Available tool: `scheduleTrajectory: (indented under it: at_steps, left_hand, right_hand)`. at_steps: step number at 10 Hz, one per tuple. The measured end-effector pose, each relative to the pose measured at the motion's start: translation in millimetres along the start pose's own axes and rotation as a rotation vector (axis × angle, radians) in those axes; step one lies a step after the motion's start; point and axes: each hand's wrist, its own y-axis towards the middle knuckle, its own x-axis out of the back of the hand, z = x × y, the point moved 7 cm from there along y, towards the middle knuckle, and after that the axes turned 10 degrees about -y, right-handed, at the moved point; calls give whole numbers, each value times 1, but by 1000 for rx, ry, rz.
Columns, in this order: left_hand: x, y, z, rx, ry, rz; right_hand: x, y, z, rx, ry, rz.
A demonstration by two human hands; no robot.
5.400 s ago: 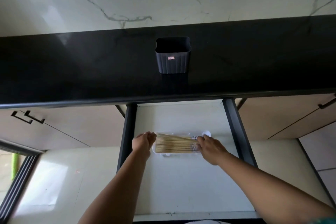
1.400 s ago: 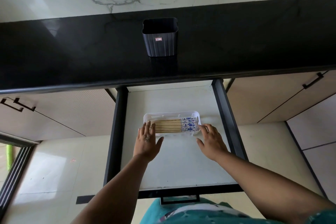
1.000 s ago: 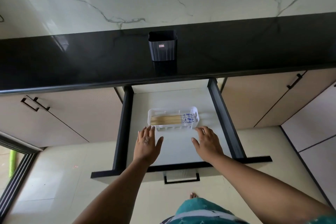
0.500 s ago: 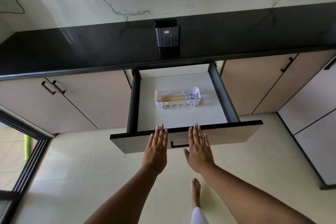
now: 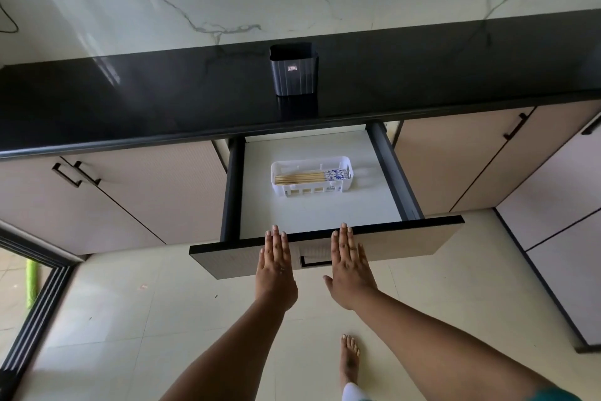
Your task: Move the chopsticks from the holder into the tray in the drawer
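Both hands' fingers (image 5: 275, 243) flat — straight, on drawer front (image 5: 406, 246).

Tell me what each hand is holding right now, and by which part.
Nothing is held. The left hand and right hand are flat and open against the drawer front.

glossy black countertop (image 5: 130, 101) — white plastic tray (image 5: 312, 187), wooden chopsticks (image 5: 300, 178).
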Motion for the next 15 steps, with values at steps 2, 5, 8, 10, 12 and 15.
scheduleTrajectory:
  at_steps: [2, 5, 8, 10, 12, 15]
  left_hand:
    - [19, 85, 1, 27, 15, -23]
    - [42, 190, 6, 84, 6, 9]
    - [38, 299, -4, 55, -67, 162]
    - [30, 350, -3, 46, -156, 157]
    - [26, 364, 17, -38, -108, 189]
    - [49, 337, -27, -308, -162, -126]
  right_hand:
    - [22, 84, -11, 42, 13, -6]
    - [65, 198, -62, 100, -34, -6]
    - [72, 308, -98, 13, 128, 249]
    - [65, 348, -83, -94, 183, 264]
    - [74, 381, -60, -309, 364, 292]
    - [93, 337, -71, -164, 162, -158]
